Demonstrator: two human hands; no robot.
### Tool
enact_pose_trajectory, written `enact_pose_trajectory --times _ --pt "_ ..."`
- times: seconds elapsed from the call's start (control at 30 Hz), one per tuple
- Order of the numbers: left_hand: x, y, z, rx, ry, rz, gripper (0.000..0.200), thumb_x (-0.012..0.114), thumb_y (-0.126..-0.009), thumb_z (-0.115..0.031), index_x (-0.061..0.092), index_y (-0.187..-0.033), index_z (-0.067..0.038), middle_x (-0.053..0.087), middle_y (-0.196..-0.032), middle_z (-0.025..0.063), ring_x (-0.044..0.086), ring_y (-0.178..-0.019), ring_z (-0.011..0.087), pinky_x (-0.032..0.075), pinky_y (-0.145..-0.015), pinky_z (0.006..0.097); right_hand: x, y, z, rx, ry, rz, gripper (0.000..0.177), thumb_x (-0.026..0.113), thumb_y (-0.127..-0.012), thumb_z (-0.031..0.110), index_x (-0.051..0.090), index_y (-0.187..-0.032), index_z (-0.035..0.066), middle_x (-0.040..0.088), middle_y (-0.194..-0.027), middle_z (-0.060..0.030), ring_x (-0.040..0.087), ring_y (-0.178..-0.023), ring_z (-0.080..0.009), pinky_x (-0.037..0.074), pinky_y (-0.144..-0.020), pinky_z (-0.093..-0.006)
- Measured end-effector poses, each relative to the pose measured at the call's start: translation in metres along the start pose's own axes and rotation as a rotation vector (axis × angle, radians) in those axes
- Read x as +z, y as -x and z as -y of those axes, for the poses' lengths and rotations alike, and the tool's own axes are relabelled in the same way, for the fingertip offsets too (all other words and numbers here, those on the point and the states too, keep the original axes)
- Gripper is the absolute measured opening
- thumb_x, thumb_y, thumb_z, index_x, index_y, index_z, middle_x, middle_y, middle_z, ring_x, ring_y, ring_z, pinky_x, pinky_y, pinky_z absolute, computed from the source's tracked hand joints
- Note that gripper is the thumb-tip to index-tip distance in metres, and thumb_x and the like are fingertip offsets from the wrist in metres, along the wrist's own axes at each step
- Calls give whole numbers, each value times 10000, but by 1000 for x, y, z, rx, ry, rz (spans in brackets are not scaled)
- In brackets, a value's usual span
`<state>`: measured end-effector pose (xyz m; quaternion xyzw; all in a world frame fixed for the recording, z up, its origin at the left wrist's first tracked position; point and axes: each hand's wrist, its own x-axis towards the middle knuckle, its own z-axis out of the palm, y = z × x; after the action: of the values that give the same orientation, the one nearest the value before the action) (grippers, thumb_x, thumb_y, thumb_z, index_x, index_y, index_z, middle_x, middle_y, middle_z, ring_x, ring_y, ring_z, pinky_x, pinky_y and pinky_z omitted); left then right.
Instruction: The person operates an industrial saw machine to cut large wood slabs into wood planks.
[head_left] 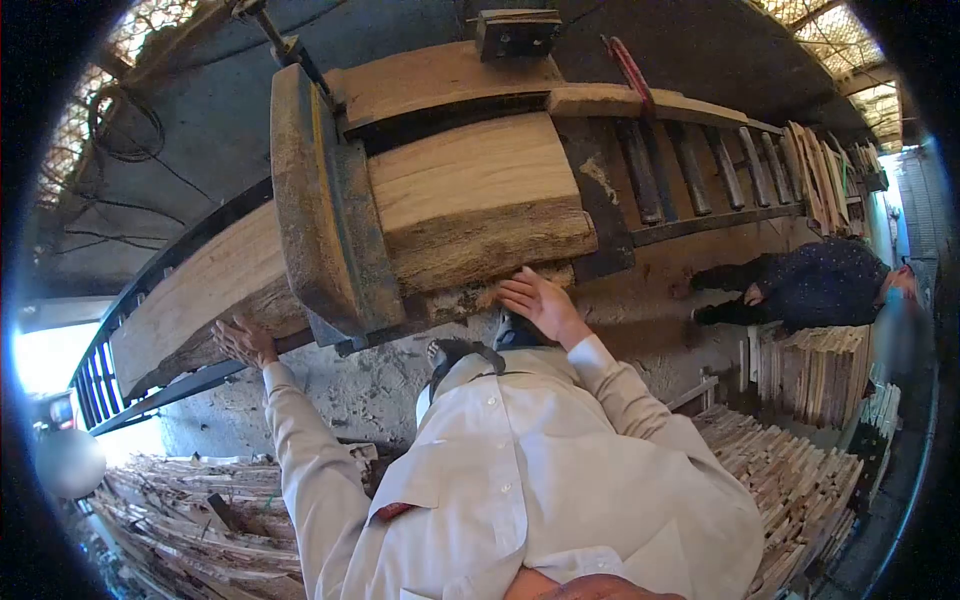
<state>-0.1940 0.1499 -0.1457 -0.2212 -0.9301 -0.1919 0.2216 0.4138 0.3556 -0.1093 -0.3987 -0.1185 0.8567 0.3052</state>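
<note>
Both arms in pale long sleeves are extended forward and down from the torso. Left hand point(245, 342) is reached out wide, palm down, fingers spread, gripping nothing. Right hand point(540, 302) sits closer in, wrist bent, fingers loosely extended, not clenched.

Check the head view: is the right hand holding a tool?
No, the right hand lies open against the bark edge of the timber slab, with nothing in its fingers.
</note>
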Motion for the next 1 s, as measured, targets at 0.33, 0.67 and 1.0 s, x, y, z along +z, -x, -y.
enact_pose_trajectory --times 0.33,0.67,1.0 --pt "-16 0 -17 -36 44 8 688 407 -1036 -519 396 -1511 -21 351 -1587 232 281 -1492 394 191 -1230 498 53 -36 -11 -76 -178 -104 540 728 -944 334 536 -1386 89 594 -1376 -123 567 -1238 -360 539 -996 -505" --pt "-9 2 -12 -12 -11 -58 646 434 -1037 -491 416 -1495 -36 404 -1557 213 320 -1475 381 220 -1223 498 14 -8 17 -318 -368 -123 481 649 -981 411 606 -1330 83 627 -1349 -84 577 -1234 -288 427 -1104 -466" --pt "-1 3 -8 1 13 -52 642 448 -1029 -496 440 -1480 -39 402 -1558 216 320 -1475 380 215 -1224 495 -67 59 48 -472 -252 -344 616 635 -967 504 528 -1419 101 568 -1416 -61 529 -1288 -290 393 -1124 -493"
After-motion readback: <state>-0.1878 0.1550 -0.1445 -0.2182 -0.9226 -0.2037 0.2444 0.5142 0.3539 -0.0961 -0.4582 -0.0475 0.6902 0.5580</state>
